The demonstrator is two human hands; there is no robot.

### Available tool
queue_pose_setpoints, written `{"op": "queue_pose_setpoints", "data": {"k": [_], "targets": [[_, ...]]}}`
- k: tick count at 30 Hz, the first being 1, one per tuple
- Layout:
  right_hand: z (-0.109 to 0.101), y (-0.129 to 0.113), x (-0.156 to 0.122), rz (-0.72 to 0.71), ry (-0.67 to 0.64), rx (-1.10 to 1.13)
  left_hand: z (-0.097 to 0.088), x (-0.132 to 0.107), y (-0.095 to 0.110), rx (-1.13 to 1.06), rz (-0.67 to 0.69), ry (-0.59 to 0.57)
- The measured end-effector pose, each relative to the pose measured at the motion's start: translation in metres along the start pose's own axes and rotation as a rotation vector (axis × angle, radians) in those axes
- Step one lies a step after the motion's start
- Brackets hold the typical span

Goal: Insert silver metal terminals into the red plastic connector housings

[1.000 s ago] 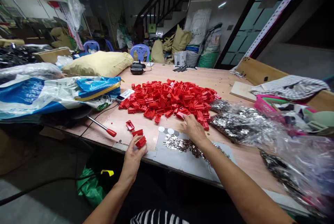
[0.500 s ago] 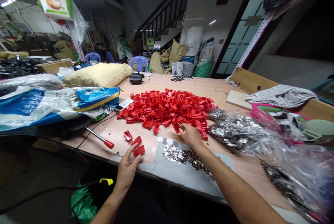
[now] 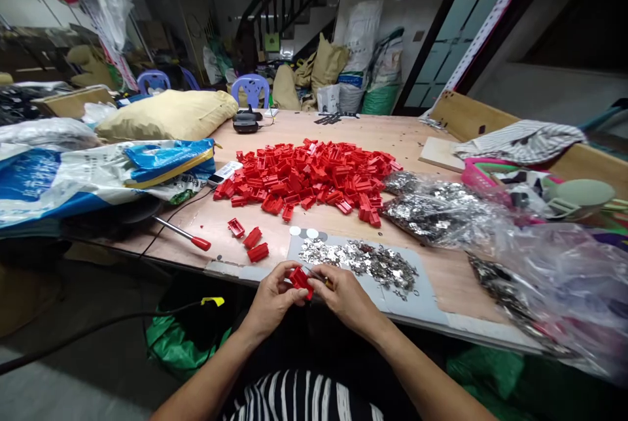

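At the table's near edge, my left hand [image 3: 273,300] is closed around a small red plastic housing [image 3: 299,279], an open-sided boxy part. Close against it, my right hand [image 3: 346,297] pinches a thin pointed metal tool [image 3: 328,283] with a yellowish part; its exact kind is unclear. The tool's tip is at the housing. Just beyond my hands, small shiny metal pieces [image 3: 363,257] are spread on a grey mat [image 3: 426,287]. Several loose red housings [image 3: 258,252] lie to the left, and a big heap of them [image 3: 314,176] covers the middle of the table.
A red-tipped metal lever [image 3: 200,242] sticks out at the left edge. Blue-and-white sacks [image 3: 98,176] lie farther left. Clear plastic bags of metal pieces [image 3: 441,215] and a pink basket [image 3: 478,176] stand at the right. A green bag [image 3: 181,342] is below the table.
My right hand has come back from the heap to the near edge. My left hand has moved right from the loose housings, and a red housing is now held between both hands. The view has tilted down.
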State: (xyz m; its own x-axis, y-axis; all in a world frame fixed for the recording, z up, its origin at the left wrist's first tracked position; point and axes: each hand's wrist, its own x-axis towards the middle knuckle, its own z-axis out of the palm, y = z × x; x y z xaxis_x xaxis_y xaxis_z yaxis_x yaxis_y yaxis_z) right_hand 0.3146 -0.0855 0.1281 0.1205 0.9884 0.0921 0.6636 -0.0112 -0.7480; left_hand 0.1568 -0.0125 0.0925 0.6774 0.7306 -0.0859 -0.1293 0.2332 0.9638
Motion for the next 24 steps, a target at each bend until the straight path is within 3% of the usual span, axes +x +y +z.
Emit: {"op": "queue_pose_setpoints", "data": {"k": [3, 9, 24], "targets": [[-0.013, 0.014, -0.01, 0.046, 0.068, 0.042, 0.0, -0.003, -0.005, -0.042, 0.007, 0.031], [-0.042, 0.05, -0.024, 0.201, 0.258, -0.306, 0.002, -0.006, -0.007, 0.045, 0.064, 0.077], [-0.031, 0.049, 0.009, 0.121, 0.086, -0.688, 0.007, -0.008, -0.003, 0.033, 0.058, 0.103]]}}
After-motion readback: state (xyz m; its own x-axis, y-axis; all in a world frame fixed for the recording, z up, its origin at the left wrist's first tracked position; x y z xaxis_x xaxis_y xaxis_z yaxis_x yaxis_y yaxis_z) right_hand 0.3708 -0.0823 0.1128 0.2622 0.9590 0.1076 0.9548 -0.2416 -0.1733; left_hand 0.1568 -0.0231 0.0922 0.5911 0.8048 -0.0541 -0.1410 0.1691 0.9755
